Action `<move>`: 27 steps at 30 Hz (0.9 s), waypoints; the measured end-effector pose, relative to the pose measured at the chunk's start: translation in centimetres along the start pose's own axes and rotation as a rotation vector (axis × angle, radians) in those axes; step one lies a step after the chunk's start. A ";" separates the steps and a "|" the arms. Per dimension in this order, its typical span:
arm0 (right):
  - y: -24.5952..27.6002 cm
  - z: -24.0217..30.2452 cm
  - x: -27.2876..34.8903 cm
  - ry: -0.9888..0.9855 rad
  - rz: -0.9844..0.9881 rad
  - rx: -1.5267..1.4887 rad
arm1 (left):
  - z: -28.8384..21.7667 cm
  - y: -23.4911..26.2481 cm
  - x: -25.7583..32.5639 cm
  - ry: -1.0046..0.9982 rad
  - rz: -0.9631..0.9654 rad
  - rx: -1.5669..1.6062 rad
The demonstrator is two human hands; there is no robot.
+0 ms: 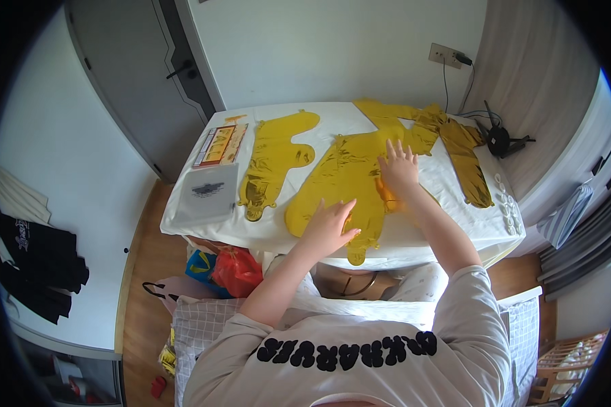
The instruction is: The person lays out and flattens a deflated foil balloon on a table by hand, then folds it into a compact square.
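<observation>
A flat, shiny gold foil balloon (pixel 339 176), uninflated, lies in the middle of the white-covered table in front of me. My left hand (pixel 327 227) is over its near part, fingers apart and thumb stretched out. Farther right, my right hand (pixel 399 168) rests on or just above the foil with its fingers spread. Under my right wrist some of the foil shines orange (pixel 388 197). A second flat gold foil balloon (pixel 271 159) lies to the left, and more gold foil (pixel 465 159) stretches along the back right.
On the table's left are a grey translucent case (pixel 207 193) and a printed packet (pixel 220 144). White coiled ribbon (pixel 508 207) lies at the right edge, near a black router (pixel 501 141) with cables. A red bag (pixel 237 271) stands below the table's left front.
</observation>
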State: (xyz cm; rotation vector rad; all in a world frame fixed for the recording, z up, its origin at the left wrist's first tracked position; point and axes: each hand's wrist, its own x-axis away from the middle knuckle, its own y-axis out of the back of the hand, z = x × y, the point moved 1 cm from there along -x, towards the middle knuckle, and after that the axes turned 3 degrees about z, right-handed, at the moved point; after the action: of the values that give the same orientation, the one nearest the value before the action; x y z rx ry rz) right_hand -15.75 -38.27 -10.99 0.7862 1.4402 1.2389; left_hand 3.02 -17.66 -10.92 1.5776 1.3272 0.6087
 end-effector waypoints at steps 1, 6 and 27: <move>0.6 0.7 1.0 0.049 -0.052 0.023 | 0.1 0.0 0.0 0.003 0.002 0.000; 2.2 3.0 6.6 0.357 0.112 -0.122 | -1.0 1.2 0.1 0.023 -0.094 0.153; 2.2 3.6 7.3 0.399 0.304 -0.198 | 6.0 0.6 0.8 0.320 -0.148 -0.118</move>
State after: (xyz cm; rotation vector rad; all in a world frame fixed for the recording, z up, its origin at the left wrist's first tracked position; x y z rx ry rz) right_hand -14.46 -30.00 -10.69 0.6619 1.5148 1.8221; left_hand 8.62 -18.92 -13.07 1.3102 1.5966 0.8566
